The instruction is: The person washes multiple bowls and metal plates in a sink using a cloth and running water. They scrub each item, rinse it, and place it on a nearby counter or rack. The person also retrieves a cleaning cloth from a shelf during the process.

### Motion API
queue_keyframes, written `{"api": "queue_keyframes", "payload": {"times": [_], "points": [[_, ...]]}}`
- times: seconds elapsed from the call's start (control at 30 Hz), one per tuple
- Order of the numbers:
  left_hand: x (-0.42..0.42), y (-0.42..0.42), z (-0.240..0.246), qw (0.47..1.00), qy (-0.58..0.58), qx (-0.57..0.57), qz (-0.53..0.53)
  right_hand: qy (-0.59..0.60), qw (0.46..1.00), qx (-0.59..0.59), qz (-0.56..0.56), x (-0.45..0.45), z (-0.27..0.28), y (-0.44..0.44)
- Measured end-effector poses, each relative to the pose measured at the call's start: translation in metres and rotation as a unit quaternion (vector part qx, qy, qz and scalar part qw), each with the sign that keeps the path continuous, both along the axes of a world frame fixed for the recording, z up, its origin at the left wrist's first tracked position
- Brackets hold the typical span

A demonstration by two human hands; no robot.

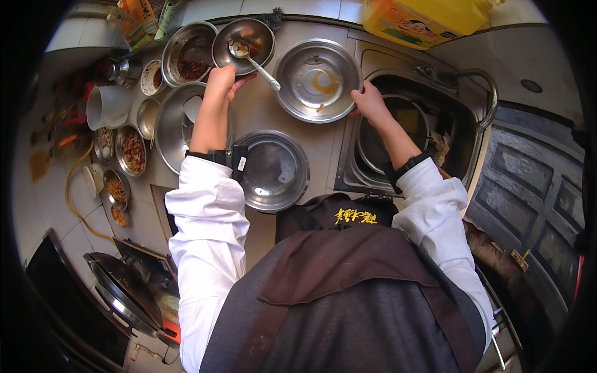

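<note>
My left hand [226,82] grips the near rim of a small steel bowl [228,32] at the back of the counter. A metal spoon [261,70] rests in that bowl with red sauce in its scoop, its handle sticking out to the right. The thumb of my right hand [371,103] is over the rim of a wide steel basin [303,60], its fingers hidden below. Brown-yellow liquid [325,83] stains the basin's bottom. Nearer my body stands another steel basin [273,170]. Partly behind my left forearm is a large steel bowl [170,128] with a white object inside.
Right of the basin is a sink [471,158] with a curved faucet [489,93] and a large round pan [392,112]. A steel bowl of dark red sauce [193,63] stands at back left. Several food bowls [131,149] line the left. A yellow jug [419,21] stands behind.
</note>
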State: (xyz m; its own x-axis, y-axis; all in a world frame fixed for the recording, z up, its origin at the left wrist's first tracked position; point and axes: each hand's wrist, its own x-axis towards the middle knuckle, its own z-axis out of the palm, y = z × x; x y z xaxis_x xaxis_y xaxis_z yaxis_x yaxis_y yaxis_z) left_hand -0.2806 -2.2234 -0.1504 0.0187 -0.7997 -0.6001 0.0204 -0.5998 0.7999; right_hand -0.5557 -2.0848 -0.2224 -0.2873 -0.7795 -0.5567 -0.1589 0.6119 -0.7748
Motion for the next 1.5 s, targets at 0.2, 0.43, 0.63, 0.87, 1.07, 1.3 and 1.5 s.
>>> {"api": "queue_keyframes", "payload": {"times": [0.2,0.43,0.63,0.87,1.07,1.3,1.5], "points": [[-0.019,-0.007,0.007,0.999,-0.024,0.021,0.014,0.029,0.999,0.008,-0.020,-0.027,0.004,0.005],[-0.027,-0.001,0.004,0.997,-0.051,0.028,-0.052,0.124,0.992,-0.015,-0.029,-0.061,-0.005,0.000],[-0.013,0.018,-0.024,0.991,-0.049,0.095,-0.076,0.051,0.995,-0.026,-0.087,-0.074,-0.001,0.000],[0.002,0.004,-0.047,0.996,-0.001,0.041,0.077,0.288,0.954,-0.070,-0.032,-0.051,0.015,-0.008],[-0.007,0.044,-0.031,0.994,-0.074,0.073,-0.030,0.412,0.910,-0.048,-0.012,-0.041,0.024,-0.016],[-0.072,0.044,-0.034,0.879,-0.340,-0.170,-0.289,0.437,0.899,-0.034,-0.005,-0.044,0.023,-0.024],[-0.119,0.028,-0.049,0.819,-0.439,-0.212,-0.302,0.432,0.899,-0.076,-0.013,-0.047,0.029,-0.024]]}}
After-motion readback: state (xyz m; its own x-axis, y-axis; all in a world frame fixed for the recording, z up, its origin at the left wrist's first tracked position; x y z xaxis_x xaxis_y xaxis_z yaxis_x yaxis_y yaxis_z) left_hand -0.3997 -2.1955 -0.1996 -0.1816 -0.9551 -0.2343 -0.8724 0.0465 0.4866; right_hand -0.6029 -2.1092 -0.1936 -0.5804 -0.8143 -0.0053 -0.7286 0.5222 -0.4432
